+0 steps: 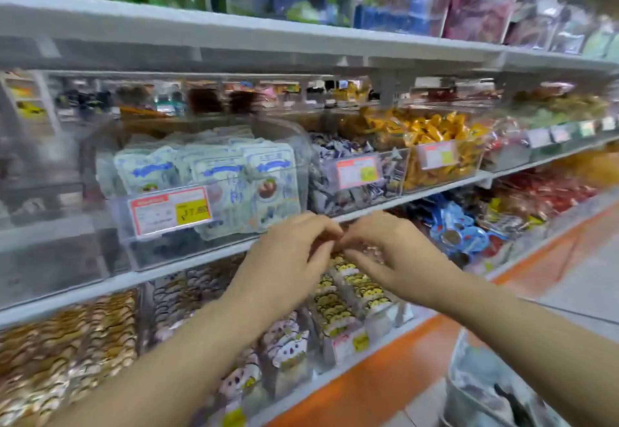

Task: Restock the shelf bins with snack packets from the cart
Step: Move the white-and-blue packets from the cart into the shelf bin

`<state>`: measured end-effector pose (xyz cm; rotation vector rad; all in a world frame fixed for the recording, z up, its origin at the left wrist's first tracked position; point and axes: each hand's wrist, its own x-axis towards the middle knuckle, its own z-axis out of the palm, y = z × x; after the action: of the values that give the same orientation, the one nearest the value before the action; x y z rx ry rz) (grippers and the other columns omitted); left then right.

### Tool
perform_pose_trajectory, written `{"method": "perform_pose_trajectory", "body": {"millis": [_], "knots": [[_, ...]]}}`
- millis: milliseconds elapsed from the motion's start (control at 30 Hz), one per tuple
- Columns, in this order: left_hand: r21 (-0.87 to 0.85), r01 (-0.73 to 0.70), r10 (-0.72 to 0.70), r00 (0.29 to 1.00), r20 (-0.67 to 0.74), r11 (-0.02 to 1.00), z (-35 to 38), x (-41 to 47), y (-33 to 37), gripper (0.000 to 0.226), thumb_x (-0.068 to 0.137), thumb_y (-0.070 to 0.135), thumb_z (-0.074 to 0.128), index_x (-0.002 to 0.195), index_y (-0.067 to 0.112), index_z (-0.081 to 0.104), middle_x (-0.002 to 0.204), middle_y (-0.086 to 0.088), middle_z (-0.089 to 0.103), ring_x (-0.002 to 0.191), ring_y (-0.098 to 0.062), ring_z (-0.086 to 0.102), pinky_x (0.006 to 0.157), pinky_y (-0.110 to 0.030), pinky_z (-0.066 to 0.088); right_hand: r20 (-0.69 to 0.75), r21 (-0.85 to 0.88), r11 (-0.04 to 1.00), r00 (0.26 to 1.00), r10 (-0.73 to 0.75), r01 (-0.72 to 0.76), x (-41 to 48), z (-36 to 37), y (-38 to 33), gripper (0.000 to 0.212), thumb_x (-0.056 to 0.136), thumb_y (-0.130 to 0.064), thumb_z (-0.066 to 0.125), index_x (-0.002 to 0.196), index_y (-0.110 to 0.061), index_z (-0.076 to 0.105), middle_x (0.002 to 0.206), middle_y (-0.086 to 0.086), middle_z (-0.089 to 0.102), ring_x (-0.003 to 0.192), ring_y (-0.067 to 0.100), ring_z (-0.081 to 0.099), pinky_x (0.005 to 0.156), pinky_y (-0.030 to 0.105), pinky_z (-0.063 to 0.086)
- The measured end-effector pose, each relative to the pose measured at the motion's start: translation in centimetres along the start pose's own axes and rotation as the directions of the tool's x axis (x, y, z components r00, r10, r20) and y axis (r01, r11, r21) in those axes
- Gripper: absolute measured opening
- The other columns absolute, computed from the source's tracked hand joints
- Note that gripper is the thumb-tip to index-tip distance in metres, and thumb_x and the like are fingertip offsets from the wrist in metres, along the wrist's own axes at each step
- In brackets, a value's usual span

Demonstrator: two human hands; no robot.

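My left hand (294,252) and my right hand (385,252) meet fingertip to fingertip in front of the middle shelf edge (418,197). Their curled fingers pinch a small reddish, clear-wrapped snack packet (337,244) between them; blur hides its details. Just above and left stands a clear bin (134,252) of white-and-blue packets with a red and yellow price tag (170,210). Directly below the hands lies a bin of yellow smiley-face packets (348,292).
Bins of dark blue-and-white candies (355,172) and orange-yellow candies (438,148) sit to the right on the same shelf. Lower bins hold gold-brown packets (67,353) and blue packets (459,229). A clear plastic bag (485,386) stands at the lower right beside the orange shelf base (385,376).
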<state>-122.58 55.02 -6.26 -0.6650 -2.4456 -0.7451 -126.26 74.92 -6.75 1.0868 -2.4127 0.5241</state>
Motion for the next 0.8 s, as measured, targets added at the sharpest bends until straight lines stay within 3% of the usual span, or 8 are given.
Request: {"method": "perform_pose_trajectory", "body": {"millis": [133, 267, 367, 433, 500, 600, 667, 800], "knots": [[-0.094, 0.009, 0.006, 0.988, 0.157, 0.995, 8.1, -0.1, 2.7, 0.019, 0.097, 0.021, 0.059, 0.109, 0.033, 0.068, 0.093, 0.020, 0.057, 0.087, -0.003, 0.057, 0.079, -0.029, 0.049, 0.172, -0.050, 0.979, 0.964, 0.201, -0.195, -7.7, -2.0, 3.5, 0.018, 0.091, -0.031, 0.059, 0.100, -0.023, 0.072, 0.089, -0.007, 0.070, 0.081, 0.012, 0.061, 0.070, 0.033, 0.050], [-0.172, 0.011, 0.041, 0.955, 0.294, 0.985, 15.4, -1.0, 6.0, 0.020, 0.094, 0.019, 0.060, 0.108, 0.029, 0.070, 0.102, 0.012, 0.067, 0.096, -0.008, 0.061, 0.085, -0.031, 0.049, 0.355, -0.198, 0.892, 0.818, 0.453, -0.408, -15.0, -4.0, 7.1, 0.020, 0.092, -0.028, 0.064, 0.110, -0.021, 0.073, 0.097, -0.001, 0.073, 0.084, 0.016, 0.066, 0.077, 0.033, 0.052], [-0.196, -0.023, 0.102, 0.908, 0.406, 0.980, 19.6, -2.2, 7.8, 0.020, 0.096, 0.026, 0.058, 0.113, 0.029, 0.069, 0.111, 0.011, 0.068, 0.106, -0.010, 0.061, 0.091, -0.033, 0.049, 0.521, -0.278, 0.812, 0.629, 0.577, -0.513, -20.0, -4.3, 9.5, 0.031, 0.091, -0.026, 0.068, 0.121, -0.018, 0.068, 0.108, 0.002, 0.071, 0.093, 0.019, 0.066, 0.080, 0.026, 0.048], [-0.177, -0.042, 0.125, 0.863, 0.490, 0.983, 21.3, -2.9, 8.5, 0.024, 0.100, 0.030, 0.053, 0.120, 0.029, 0.066, 0.121, 0.011, 0.066, 0.112, -0.009, 0.058, 0.096, -0.028, 0.045, 0.618, -0.377, 0.746, 0.451, 0.644, -0.549, -22.8, -3.9, 10.7, 0.045, 0.090, -0.034, 0.068, 0.132, -0.021, 0.061, 0.120, 0.002, 0.066, 0.107, 0.022, 0.062, 0.089, 0.027, 0.048], [-0.146, -0.026, 0.107, 0.807, 0.581, 0.989, 22.3, -3.5, 8.8, 0.028, 0.105, 0.033, 0.046, 0.123, 0.026, 0.066, 0.122, 0.010, 0.064, 0.114, -0.010, 0.056, 0.097, -0.027, 0.042, 0.676, -0.424, 0.717, 0.334, 0.657, -0.553, -24.8, -2.7, 11.7, 0.054, 0.088, -0.044, 0.066, 0.136, -0.024, 0.057, 0.125, 0.001, 0.063, 0.114, 0.024, 0.060, 0.096, 0.032, 0.048], [-0.104, -0.042, 0.101, 0.739, 0.666, 0.994, 23.2, -4.6, 8.7, 0.040, 0.109, 0.034, 0.030, 0.116, 0.016, 0.065, 0.116, -0.002, 0.065, 0.111, -0.022, 0.054, 0.096, -0.035, 0.041, 0.681, -0.396, 0.724, 0.348, 0.644, -0.565, -26.1, -0.2, 11.9, 0.046, 0.084, -0.048, 0.062, 0.124, -0.024, 0.062, 0.119, 0.003, 0.067, 0.105, 0.026, 0.062, 0.090, 0.038, 0.052], [-0.079, -0.048, 0.089, 0.737, 0.670, 0.996, 23.3, -5.2, 8.5, 0.041, 0.110, 0.034, 0.025, 0.122, 0.022, 0.063, 0.120, 0.005, 0.063, 0.113, -0.017, 0.049, 0.096, -0.029, 0.037, 0.684, -0.354, 0.737, 0.378, 0.624, -0.576, -26.4, 1.6, 12.0, 0.046, 0.085, -0.052, 0.065, 0.117, -0.019, 0.061, 0.112, 0.007, 0.068, 0.095, 0.028, 0.064, 0.082, 0.039, 0.053], [-0.091, -0.046, 0.094, 0.754, 0.650, 0.995, 23.1, -5.5, 8.6, 0.042, 0.110, 0.034, 0.023, 0.127, 0.029, 0.061, 0.126, 0.012, 0.062, 0.114, -0.012, 0.045, 0.096, -0.026, 0.036, 0.707, -0.357, 0.733, 0.346, 0.617, -0.579, -26.5, 3.5, 11.9, 0.082, 0.077, -0.060, 0.076, 0.140, -0.017, 0.048, 0.133, 0.009, 0.058, 0.117, 0.029, 0.058, 0.094, 0.040, 0.049]]}}
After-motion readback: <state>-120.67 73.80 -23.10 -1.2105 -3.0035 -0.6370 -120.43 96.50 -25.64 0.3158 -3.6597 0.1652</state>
